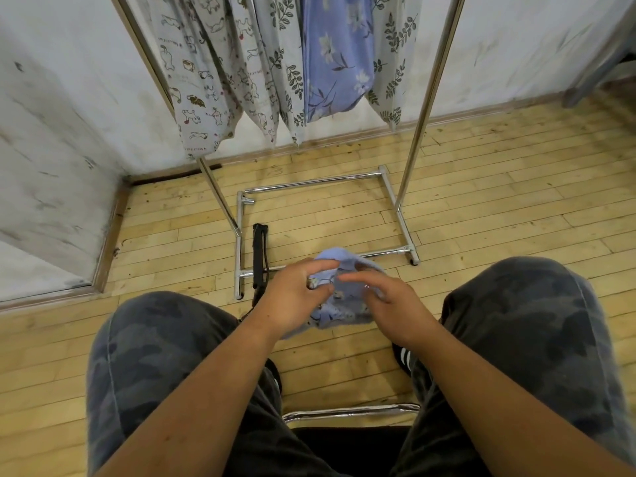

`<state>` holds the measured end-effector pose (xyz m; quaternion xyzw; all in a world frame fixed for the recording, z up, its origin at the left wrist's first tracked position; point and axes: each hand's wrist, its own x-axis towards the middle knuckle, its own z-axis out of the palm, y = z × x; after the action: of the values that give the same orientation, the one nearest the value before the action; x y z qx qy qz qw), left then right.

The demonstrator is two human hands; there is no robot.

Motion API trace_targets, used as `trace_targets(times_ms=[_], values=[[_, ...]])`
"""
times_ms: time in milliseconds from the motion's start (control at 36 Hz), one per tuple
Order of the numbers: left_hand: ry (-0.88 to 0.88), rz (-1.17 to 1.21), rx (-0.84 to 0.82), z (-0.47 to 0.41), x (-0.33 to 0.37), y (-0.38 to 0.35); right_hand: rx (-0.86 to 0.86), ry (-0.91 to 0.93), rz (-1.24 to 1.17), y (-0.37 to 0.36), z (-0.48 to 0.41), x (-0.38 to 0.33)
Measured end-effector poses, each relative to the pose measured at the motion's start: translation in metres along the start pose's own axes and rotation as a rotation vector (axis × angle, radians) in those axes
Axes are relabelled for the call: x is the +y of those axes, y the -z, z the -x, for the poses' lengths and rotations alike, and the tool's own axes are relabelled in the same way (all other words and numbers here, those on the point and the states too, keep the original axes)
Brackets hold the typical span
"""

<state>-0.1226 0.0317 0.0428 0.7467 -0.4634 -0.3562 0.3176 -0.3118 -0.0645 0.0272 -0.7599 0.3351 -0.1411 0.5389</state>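
We note cloth [344, 313]: blue, flowered, bunched. Left grip [296, 297] pinches it; right grip [389, 304] blurred, hold unclear. Open floor [344, 366] below; rack [309, 182] base just ahead.

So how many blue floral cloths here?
2. The hanging cloth is on the rack between leaf-print cloths; the bunched cloth is between the left hand and right hand. More may be hidden.

No text can be read. The grey animal-print cloth [203, 80] hanging on the rack [434, 74] carries small lines of lettering between the animals, too small and blurred to make out.
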Motion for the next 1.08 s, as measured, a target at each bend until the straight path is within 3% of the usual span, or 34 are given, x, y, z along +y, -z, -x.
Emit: trace_targets(times_ms=[278,500,667,778,917,1083], values=[[0.032,-0.186,0.071,-0.006,-0.007,0.009,0.03,0.102,0.425,-0.004,-0.006,0.002],[0.051,-0.307,0.102,-0.028,-0.015,0.043,-0.044,0.03,0.6,-0.015,-0.034,-0.027],[0.069,-0.338,0.022,-0.039,-0.035,0.078,-0.103,0.007,0.527,-0.037,-0.06,-0.04],[0.098,-0.369,-0.052,-0.051,-0.05,0.11,-0.008,0.09,0.402,-0.057,-0.077,-0.03],[0.107,-0.385,-0.062,-0.074,-0.073,0.159,0.083,-0.004,0.134,-0.085,-0.114,-0.017],[0.083,-0.432,-0.129,-0.103,-0.113,0.189,0.01,-0.079,0.117,-0.137,-0.167,0.0]])
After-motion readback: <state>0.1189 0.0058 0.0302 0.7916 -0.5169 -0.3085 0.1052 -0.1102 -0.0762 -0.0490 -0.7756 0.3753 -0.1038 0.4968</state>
